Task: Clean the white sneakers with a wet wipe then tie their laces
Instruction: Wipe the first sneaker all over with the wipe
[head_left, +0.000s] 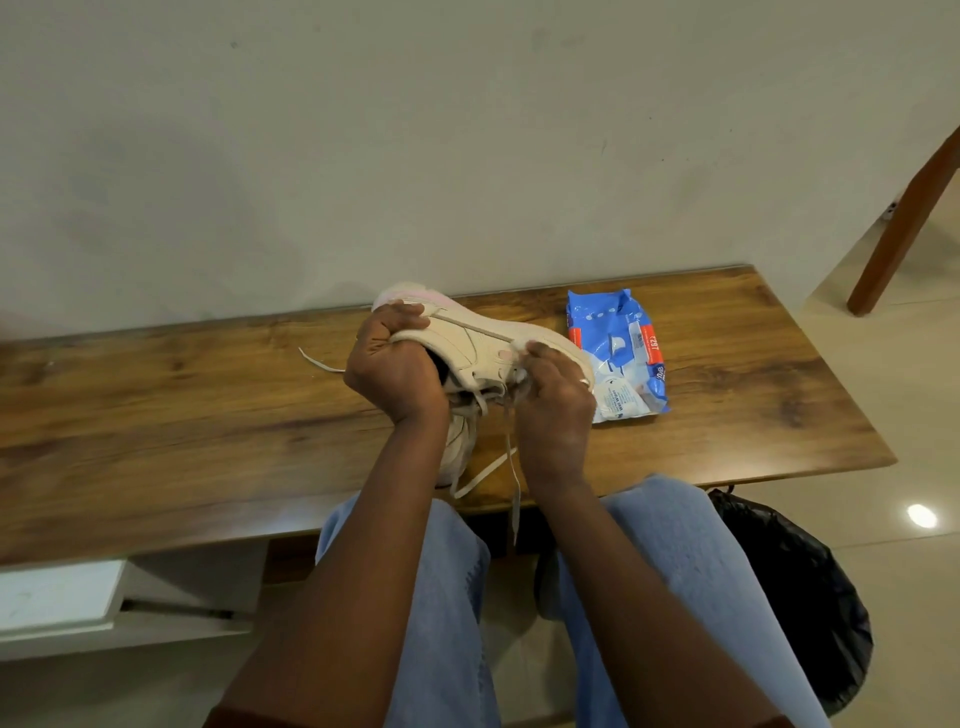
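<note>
I hold a white sneaker (475, 343) on its side above the wooden table (208, 415), its sole turned toward the wall. My left hand (392, 364) grips its heel end, fingers curled into the opening. My right hand (553, 400) is closed on a white wet wipe (519, 345) pressed against the sneaker's side near the toe. Loose laces (511, 467) dangle down past the table edge. A second white sneaker (460, 441) lies on the table under my left wrist, mostly hidden.
A blue pack of wet wipes (618, 343) lies on the table right of the sneakers. A black bin bag (795, 587) sits on the floor at my right knee. A wooden furniture leg (904, 223) stands far right. The wall runs just behind the table.
</note>
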